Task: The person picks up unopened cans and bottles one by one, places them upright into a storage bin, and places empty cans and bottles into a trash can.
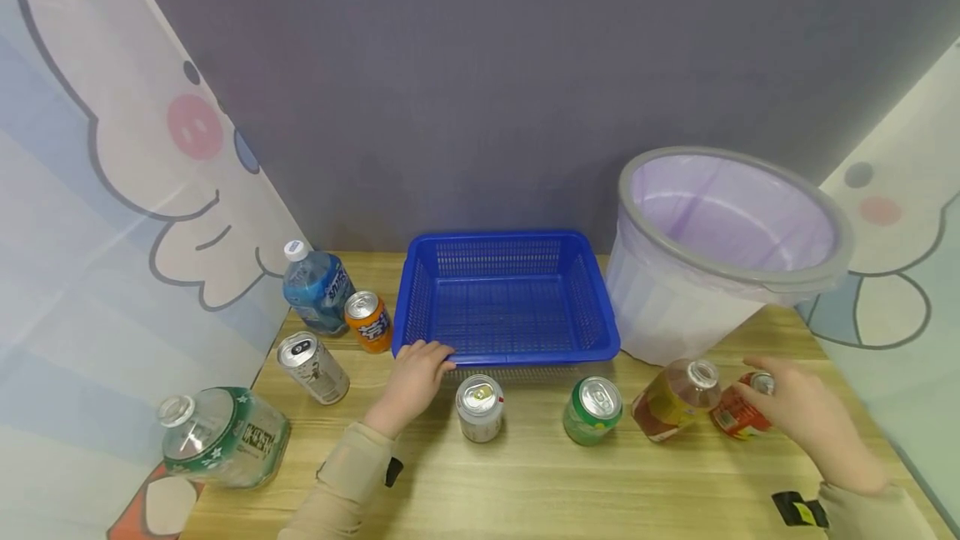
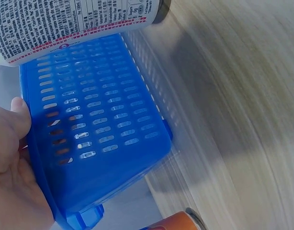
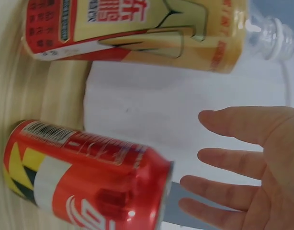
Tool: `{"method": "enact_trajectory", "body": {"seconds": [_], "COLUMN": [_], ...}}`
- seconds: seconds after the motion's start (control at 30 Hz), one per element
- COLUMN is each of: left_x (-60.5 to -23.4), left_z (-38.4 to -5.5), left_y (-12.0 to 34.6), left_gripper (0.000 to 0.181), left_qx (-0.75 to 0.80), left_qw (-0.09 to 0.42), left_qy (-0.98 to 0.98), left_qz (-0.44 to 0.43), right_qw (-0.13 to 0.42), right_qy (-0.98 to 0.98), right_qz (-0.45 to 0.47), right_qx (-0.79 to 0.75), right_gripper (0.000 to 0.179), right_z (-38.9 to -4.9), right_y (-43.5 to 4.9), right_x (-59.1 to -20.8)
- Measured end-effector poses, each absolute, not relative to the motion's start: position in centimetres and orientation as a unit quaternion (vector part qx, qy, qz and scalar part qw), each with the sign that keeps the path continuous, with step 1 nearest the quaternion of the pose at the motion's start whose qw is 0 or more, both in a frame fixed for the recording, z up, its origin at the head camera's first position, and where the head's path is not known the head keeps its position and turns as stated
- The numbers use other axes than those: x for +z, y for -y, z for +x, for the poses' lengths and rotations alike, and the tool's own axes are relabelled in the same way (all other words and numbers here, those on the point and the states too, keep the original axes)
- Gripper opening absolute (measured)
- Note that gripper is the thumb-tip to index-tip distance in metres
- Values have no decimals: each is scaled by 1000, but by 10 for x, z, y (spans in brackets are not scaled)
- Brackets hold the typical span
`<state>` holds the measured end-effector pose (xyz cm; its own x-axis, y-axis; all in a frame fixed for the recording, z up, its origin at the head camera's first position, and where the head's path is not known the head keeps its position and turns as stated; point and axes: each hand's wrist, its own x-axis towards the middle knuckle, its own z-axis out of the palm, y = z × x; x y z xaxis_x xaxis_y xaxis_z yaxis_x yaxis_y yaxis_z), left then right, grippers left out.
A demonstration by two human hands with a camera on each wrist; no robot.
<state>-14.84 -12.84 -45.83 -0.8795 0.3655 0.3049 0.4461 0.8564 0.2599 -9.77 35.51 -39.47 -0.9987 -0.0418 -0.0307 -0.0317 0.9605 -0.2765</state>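
Observation:
My left hand (image 1: 416, 377) grips the near rim of a blue plastic basket (image 1: 506, 358) close to its front left corner. In the left wrist view the thumb lies over the rim, against the slotted wall. At the right, my right hand (image 1: 795, 407) hovers by the top of a red can (image 1: 738, 415). The right wrist view shows its fingers (image 3: 228, 191) spread and apart from that can, with nothing held. A bottle with a yellow and red label (image 1: 675, 402) stands just left of the can. A silver can (image 1: 480, 411) is near my left hand.
A lined white bin (image 1: 660, 315) with a grey rim stands back right. A green can (image 1: 592, 411) is front centre. On the left are a blue bottle (image 1: 318, 290), an orange can (image 1: 369, 323), a white can (image 1: 315, 369) and a clear green-labelled bottle (image 1: 232, 436).

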Motion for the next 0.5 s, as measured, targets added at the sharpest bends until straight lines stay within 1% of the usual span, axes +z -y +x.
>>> {"method": "enact_trajectory", "body": {"seconds": [0.3,0.5], "left_x": [-460,-461], "left_z": [-149,-149], "left_y": [129,129], "left_gripper": [20,21], "left_qx": [-165,-166], "left_qw": [122,121], "left_qy": [956,956], "left_qz": [-209,-208], "right_qw": [17,11], "right_qy": [-992,-992], "right_qz": [-39,-40], "right_qx": [-116,-119], "right_gripper": [52,54], "right_z": [-98,-99], "right_y": [-366,-369], "right_x": [-415,-421]}}
